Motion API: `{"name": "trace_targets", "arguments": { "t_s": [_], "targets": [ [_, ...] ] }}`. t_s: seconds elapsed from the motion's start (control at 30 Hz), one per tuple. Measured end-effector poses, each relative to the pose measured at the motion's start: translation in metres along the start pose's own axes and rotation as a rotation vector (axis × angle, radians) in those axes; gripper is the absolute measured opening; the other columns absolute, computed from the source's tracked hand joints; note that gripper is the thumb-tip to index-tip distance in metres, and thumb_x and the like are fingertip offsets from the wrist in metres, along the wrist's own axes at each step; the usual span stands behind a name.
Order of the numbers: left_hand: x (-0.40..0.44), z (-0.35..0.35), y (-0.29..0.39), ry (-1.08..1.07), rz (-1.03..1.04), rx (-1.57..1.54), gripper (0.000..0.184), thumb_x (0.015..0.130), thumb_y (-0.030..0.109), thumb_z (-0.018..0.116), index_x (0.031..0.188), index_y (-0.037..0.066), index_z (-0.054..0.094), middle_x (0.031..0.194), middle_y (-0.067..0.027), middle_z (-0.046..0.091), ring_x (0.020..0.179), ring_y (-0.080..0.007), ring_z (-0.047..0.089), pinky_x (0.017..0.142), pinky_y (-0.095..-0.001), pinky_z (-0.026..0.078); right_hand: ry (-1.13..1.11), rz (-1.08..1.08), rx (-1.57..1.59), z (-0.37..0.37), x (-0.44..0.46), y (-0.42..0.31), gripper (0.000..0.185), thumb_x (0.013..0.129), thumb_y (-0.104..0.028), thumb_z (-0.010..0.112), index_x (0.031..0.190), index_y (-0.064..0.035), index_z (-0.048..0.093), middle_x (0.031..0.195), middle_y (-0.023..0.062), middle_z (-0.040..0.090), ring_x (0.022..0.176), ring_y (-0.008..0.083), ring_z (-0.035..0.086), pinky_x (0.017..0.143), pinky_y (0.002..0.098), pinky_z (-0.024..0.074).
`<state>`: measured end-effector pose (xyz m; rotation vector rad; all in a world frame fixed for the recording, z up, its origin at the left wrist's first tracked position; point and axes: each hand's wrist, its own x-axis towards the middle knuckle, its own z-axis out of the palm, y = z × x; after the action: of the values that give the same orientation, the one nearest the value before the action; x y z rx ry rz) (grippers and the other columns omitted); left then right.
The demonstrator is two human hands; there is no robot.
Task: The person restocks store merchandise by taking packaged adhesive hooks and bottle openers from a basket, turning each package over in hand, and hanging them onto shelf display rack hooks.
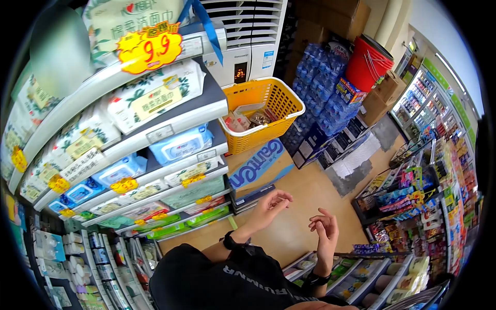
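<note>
both hands are bare and raised over the tan floor (294, 222), between contacts, it seems, with nothing being handled. the left hand (266, 209) is loosely open, fingers softly bent, with no hold on anything; the right hand (325, 235) is half open, fingers curled inward, and empty too. the yellow shopping basket (274, 137) sits beyond them on a cardboard carton (266, 165), some small packaged goods inside (which ones, i can't tell).

any reach to the basket would call for going forward past the carton's near edge and opening the fingers wider around the rim. the tissue shelves (188, 116) stand close along the basket's left side, their edges jutting toward it, while shrink-wrapped water bottles (318, 88) crowd its right. the freest room is the floor between the carton and the snack rack (408, 194); low shelving (367, 274) lies close beside the right wrist.
</note>
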<state>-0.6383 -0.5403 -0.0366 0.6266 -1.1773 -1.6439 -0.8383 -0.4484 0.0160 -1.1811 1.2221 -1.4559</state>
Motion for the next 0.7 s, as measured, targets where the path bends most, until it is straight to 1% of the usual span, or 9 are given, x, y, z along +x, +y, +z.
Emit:
{"name": "trace_targets", "arguments": {
  "t_s": [0.17, 0.3, 0.37, 0.43, 0.6, 0.67, 0.7],
  "targets": [
    [0.065, -0.011, 0.004, -0.03, 0.026, 0.036, 0.018, 0.101, 0.014, 0.056, 0.115, 0.003, 0.058, 0.114, -0.0043, 0.063, 0.107, -0.0124, 0.059, 0.093, -0.0286, 0.047, -0.009, 0.004, -0.077, -0.003, 0.066, -0.008, 0.031, 0.098, -0.004, 0.056, 0.129, 0.001, 0.054, 0.099, 0.0104, 0.067, 0.084, 0.0134, 0.061, 0.074, 0.0257, 0.0467],
    [0.096, -0.027, 0.002, 0.006, 0.022, 0.044, 0.018, 0.101, 0.014, 0.056, 0.115, 0.002, 0.058, 0.114, -0.0048, 0.063, 0.106, -0.0132, 0.06, 0.092, -0.0287, 0.048, -0.052, 0.055, -0.089, 0.004, 0.107, -0.004, 0.03, 0.098, -0.004, 0.056, 0.128, 0.0014, 0.055, 0.098, 0.0104, 0.067, 0.084, 0.0138, 0.061, 0.076, 0.0267, 0.0473],
    [0.105, -0.035, 0.001, 0.049, -0.007, 0.052, 0.019, 0.101, 0.013, 0.056, 0.116, 0.002, 0.058, 0.114, -0.0054, 0.063, 0.105, -0.0134, 0.06, 0.092, -0.029, 0.048, -0.065, 0.089, -0.104, 0.005, 0.123, 0.0, 0.029, 0.098, -0.004, 0.056, 0.126, 0.0019, 0.056, 0.097, 0.0102, 0.067, 0.084, 0.0141, 0.06, 0.076, 0.0274, 0.0474],
    [0.114, -0.04, 0.001, 0.092, -0.023, 0.043, 0.018, 0.102, 0.012, 0.055, 0.117, 0.002, 0.058, 0.114, -0.0053, 0.063, 0.106, -0.0133, 0.06, 0.092, -0.029, 0.047, -0.127, 0.104, -0.069, 0.001, 0.142, 0.005, 0.031, 0.098, -0.005, 0.059, 0.128, 0.001, 0.055, 0.1, 0.0097, 0.068, 0.087, 0.0137, 0.061, 0.078, 0.0263, 0.0478],
    [0.142, -0.051, 0.01, 0.219, -0.021, 0.093, 0.017, 0.102, 0.01, 0.055, 0.117, 0.003, 0.058, 0.114, -0.0052, 0.063, 0.107, -0.0133, 0.06, 0.093, -0.0287, 0.047, -0.243, 0.117, -0.018, -0.001, 0.201, 0.015, 0.032, 0.098, -0.005, 0.059, 0.129, 0.0016, 0.054, 0.1, 0.0091, 0.067, 0.088, 0.014, 0.06, 0.078, 0.0266, 0.0472],
    [0.158, -0.053, 0.015, 0.289, 0.034, 0.035, 0.02, 0.1, 0.013, 0.059, 0.118, 0.004, 0.058, 0.114, -0.003, 0.064, 0.103, -0.0112, 0.06, 0.086, -0.027, 0.047, -0.303, 0.127, 0.009, -0.003, 0.229, 0.02, 0.032, 0.098, -0.006, 0.059, 0.129, 0.0018, 0.054, 0.101, 0.009, 0.067, 0.088, 0.0142, 0.06, 0.079, 0.0268, 0.0469],
    [0.165, -0.055, 0.02, 0.306, 0.018, 0.118, 0.021, 0.101, 0.014, 0.058, 0.119, 0.004, 0.057, 0.114, -0.0031, 0.063, 0.104, -0.011, 0.059, 0.087, -0.0271, 0.046, -0.352, 0.119, 0.019, -0.004, 0.244, 0.023, 0.033, 0.098, -0.006, 0.059, 0.129, 0.0018, 0.054, 0.101, 0.0091, 0.067, 0.089, 0.0145, 0.06, 0.079, 0.0269, 0.0466]
  ]
}}
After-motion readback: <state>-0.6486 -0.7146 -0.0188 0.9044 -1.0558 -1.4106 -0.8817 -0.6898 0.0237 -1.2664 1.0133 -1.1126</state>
